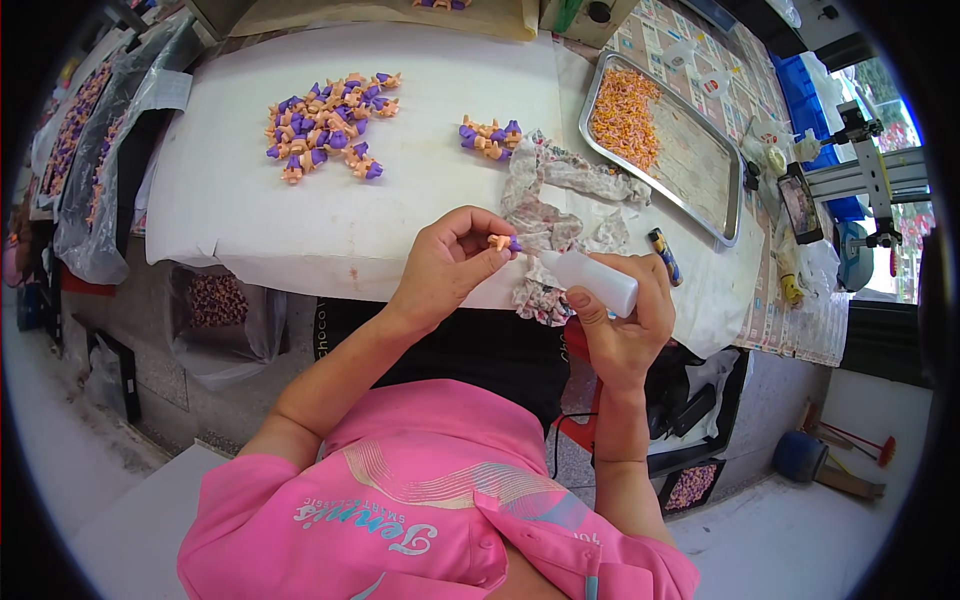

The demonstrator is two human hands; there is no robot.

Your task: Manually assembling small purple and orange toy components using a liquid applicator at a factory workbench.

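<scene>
Orange-and-purple piece sits pinched in left hand fingertips; right hand fingers wrap white squeeze bottle.

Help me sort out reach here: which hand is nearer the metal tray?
Right. The right hand, holding a white squeeze bottle, sits just below the metal tray; the left hand is farther left.

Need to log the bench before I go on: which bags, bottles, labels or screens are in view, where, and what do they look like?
Squeeze bottle: in the right hand, white, round.
Plastic bags: left of the table, clear, holding orange and purple pieces.
Small screen: right of the metal tray, dark, upright, rectangular.
Paper label: on the bags, white sheet.
</scene>
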